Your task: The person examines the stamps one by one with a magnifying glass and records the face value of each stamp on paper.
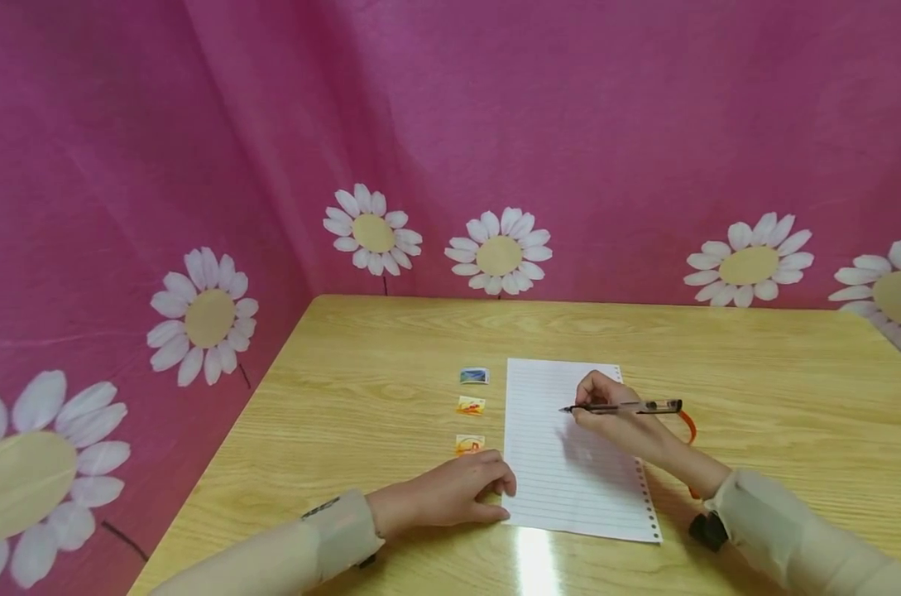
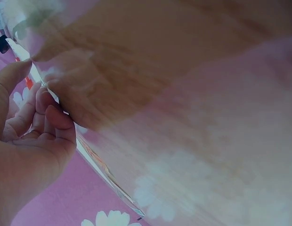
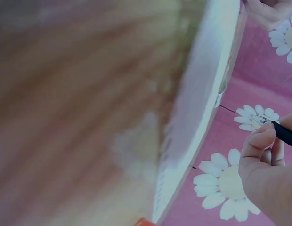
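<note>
A pen [image 1: 647,406] with a clear barrel and black grip is pinched between the thumb and fingers of my right hand [image 1: 629,429]. Its bare tip points left, over the upper middle of a lined sheet of paper [image 1: 539,480]. In the right wrist view the pen's black grip [image 3: 283,134] shows, its tip raised above the sheet. My left hand [image 1: 459,490] rests at the paper's lower left edge, fingers loosely bent, thumb and fingertips right at the margin. Nothing is gripped in it.
Left of the paper, small stamp-like pictures form a column: a blue-green one [image 1: 475,376], a yellow-orange one [image 1: 470,406] and another orange one [image 1: 468,444] just beyond my left hand. An orange strip [image 1: 689,426] curves beside my right wrist. A flowered pink cloth [image 1: 606,124] hangs behind the wooden table [image 1: 390,348].
</note>
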